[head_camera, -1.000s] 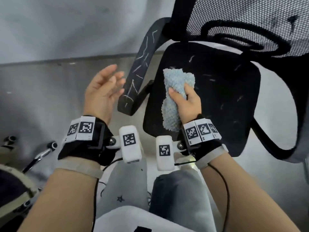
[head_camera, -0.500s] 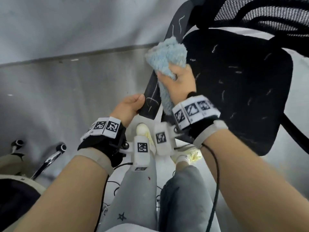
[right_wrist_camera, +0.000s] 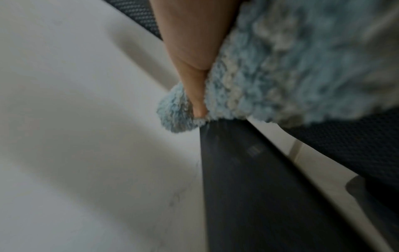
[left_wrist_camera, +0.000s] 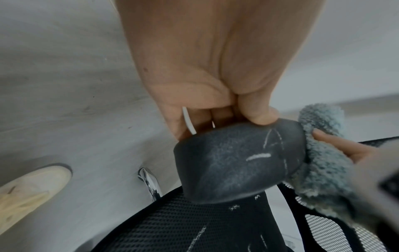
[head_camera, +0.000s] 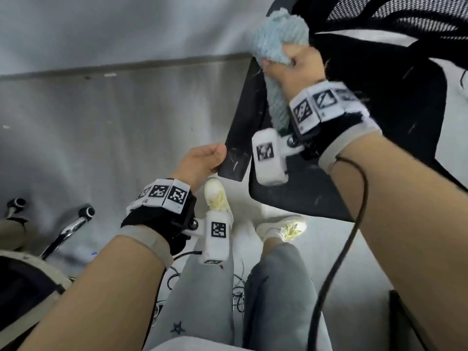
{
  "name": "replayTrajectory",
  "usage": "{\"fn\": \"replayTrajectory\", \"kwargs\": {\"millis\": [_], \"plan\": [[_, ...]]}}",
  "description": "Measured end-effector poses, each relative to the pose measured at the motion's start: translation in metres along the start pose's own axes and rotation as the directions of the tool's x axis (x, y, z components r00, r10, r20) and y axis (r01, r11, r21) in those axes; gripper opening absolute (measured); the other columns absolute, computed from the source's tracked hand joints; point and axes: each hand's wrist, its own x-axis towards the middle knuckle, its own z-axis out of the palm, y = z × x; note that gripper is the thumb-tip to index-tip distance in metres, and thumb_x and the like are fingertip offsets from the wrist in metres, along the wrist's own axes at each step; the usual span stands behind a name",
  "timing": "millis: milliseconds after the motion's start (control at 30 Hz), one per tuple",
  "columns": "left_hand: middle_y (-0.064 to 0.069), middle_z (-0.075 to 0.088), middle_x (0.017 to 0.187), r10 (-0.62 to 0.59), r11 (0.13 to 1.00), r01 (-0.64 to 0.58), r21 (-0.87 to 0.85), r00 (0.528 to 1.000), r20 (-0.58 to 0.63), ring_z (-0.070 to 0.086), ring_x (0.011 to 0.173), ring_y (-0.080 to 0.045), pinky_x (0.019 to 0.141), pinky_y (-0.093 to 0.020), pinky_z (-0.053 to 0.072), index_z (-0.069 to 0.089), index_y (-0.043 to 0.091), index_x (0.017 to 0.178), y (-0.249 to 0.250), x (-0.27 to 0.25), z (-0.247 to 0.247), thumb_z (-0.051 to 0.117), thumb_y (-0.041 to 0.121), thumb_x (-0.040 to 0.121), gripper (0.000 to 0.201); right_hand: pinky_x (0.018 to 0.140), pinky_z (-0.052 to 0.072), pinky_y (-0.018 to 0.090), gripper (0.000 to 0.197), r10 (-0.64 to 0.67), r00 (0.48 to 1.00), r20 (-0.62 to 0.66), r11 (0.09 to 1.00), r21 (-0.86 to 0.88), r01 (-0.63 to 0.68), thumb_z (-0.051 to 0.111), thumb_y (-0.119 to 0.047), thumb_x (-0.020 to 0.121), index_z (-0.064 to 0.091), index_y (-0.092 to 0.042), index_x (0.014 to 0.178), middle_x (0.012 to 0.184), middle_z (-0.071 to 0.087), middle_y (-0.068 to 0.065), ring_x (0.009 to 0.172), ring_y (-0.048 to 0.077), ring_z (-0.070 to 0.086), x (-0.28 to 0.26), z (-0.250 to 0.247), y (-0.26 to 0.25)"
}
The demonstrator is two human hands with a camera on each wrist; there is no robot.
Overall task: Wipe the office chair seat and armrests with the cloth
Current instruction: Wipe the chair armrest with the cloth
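Note:
The black office chair stands ahead, its seat (head_camera: 379, 122) flecked with white marks. Its left armrest (head_camera: 247, 117) runs toward me, streaked with white. My left hand (head_camera: 202, 158) grips the armrest's near end (left_wrist_camera: 237, 163), thumb on top and fingers curled underneath. My right hand (head_camera: 296, 69) clutches a fluffy light-blue cloth (head_camera: 278, 39) and presses it on the far part of the armrest (right_wrist_camera: 259, 187). In the right wrist view the cloth (right_wrist_camera: 291, 68) fills the upper right with a finger across it. The left wrist view shows the cloth (left_wrist_camera: 321, 153) just beyond the armrest end.
The chair's mesh backrest (head_camera: 405, 11) rises at the upper right. My grey-trousered legs and pale shoes (head_camera: 217, 196) stand on the grey floor just before the seat. Another chair's chrome legs and castors (head_camera: 86, 211) sit at the lower left. A grey wall runs behind.
My left hand came from open in the air to gripping the armrest's near end. My right hand carried the cloth off the seat onto the armrest and slid it toward the far end.

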Motion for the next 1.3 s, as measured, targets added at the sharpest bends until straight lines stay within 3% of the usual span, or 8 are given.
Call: {"fn": "replayTrajectory", "kwargs": {"millis": [200, 533, 667, 833, 967, 1100, 1233, 1300], "plan": [[0.009, 0.070, 0.063, -0.026, 0.993, 0.024, -0.111, 1.000, -0.015, 0.063, 0.062, -0.004, 0.076, -0.023, 0.049, 0.061, 0.010, 0.084, -0.007, 0.005, -0.001, 0.040, 0.003, 0.094, 0.024, 0.096, 0.041, 0.027, 0.031, 0.088, 0.988, 0.129, 0.996, -0.038, -0.084, 0.072, -0.019, 0.078, 0.069, -0.019, 0.109, 0.115, 0.048, 0.004, 0.111, 0.018, 0.050, -0.119, 0.032, 0.027], [0.009, 0.069, 0.060, -0.055, 0.993, 0.060, -0.097, 0.997, 0.061, 0.062, 0.058, -0.001, 0.065, -0.014, 0.050, 0.060, 0.009, 0.083, 0.002, -0.001, 0.000, 0.036, 0.010, 0.097, 0.028, 0.078, 0.037, 0.015, 0.033, 0.067, 0.994, -0.081, 0.994, -0.082, -0.073, 0.067, -0.037, 0.077, 0.070, -0.019, 0.103, 0.114, 0.053, 0.012, 0.099, 0.018, 0.053, -0.014, 0.016, 0.005], [0.015, 0.066, 0.065, -0.089, 0.996, 0.089, -0.002, 0.996, 0.001, 0.060, 0.072, -0.002, 0.076, -0.026, 0.046, 0.062, 0.024, 0.086, 0.002, -0.008, 0.003, 0.043, 0.020, 0.096, 0.022, 0.089, 0.038, 0.017, 0.031, 0.068, 0.996, -0.051, 0.998, -0.010, -0.069, 0.070, -0.028, 0.078, 0.069, -0.016, 0.106, 0.112, 0.048, 0.001, 0.101, 0.010, 0.046, -0.079, 0.032, 0.019], [-0.003, 0.065, 0.086, -0.177, 0.983, 0.174, -0.052, 0.983, -0.050, 0.061, 0.086, -0.017, 0.073, -0.038, 0.057, 0.063, 0.014, 0.089, -0.001, -0.012, 0.004, 0.052, 0.005, 0.091, 0.014, 0.093, 0.046, 0.033, 0.030, 0.062, 0.992, 0.114, 0.998, -0.028, -0.059, 0.074, -0.020, 0.075, 0.070, -0.022, 0.105, 0.106, 0.046, -0.006, 0.102, 0.011, 0.049, -0.149, 0.038, 0.038], [0.009, 0.071, 0.077, -0.179, 0.964, 0.183, -0.191, 0.983, 0.042, 0.066, 0.076, -0.003, 0.067, -0.040, 0.058, 0.065, 0.020, 0.084, -0.003, -0.018, 0.004, 0.044, 0.022, 0.095, 0.023, 0.081, 0.040, 0.020, 0.028, 0.000, 1.000, -0.027, 0.997, -0.077, -0.002, 0.070, -0.034, 0.077, 0.071, -0.019, 0.101, 0.109, 0.052, 0.006, 0.095, 0.013, 0.047, -0.081, 0.026, 0.022], [0.014, 0.070, 0.070, -0.143, 0.970, 0.156, -0.187, 0.986, 0.082, 0.065, 0.067, 0.002, 0.056, -0.025, 0.056, 0.062, 0.019, 0.091, -0.006, -0.017, 0.004, 0.039, 0.026, 0.096, 0.025, 0.072, 0.044, 0.019, 0.014, 0.028, 0.996, -0.084, 0.997, -0.068, -0.033, 0.058, -0.047, 0.071, 0.065, -0.034, 0.069, 0.102, 0.061, 0.015, 0.087, 0.019, 0.057, -0.024, 0.018, 0.008], [0.008, 0.069, 0.066, -0.083, 0.982, 0.087, -0.168, 0.996, 0.029, 0.065, 0.066, -0.005, 0.059, -0.028, 0.058, 0.063, 0.017, 0.089, -0.008, -0.019, 0.007, 0.040, 0.022, 0.096, 0.024, 0.084, 0.039, 0.005, 0.024, 0.049, 0.998, -0.031, 0.995, 0.092, -0.046, 0.071, -0.022, 0.077, 0.069, -0.017, 0.100, 0.107, 0.049, 0.000, 0.090, 0.000, 0.050, -0.078, 0.033, 0.018], [0.004, 0.070, 0.070, -0.098, 0.977, 0.091, -0.193, 0.995, -0.030, 0.067, 0.070, -0.012, 0.062, -0.033, 0.059, 0.064, 0.015, 0.086, -0.010, -0.021, 0.009, 0.045, 0.015, 0.095, 0.021, 0.090, 0.046, 0.021, 0.028, 0.066, 0.996, 0.058, 0.987, 0.145, -0.074, 0.074, -0.024, 0.072, 0.067, -0.027, 0.099, 0.102, 0.053, -0.015, 0.093, -0.003, 0.054, -0.124, 0.040, 0.036]]}}
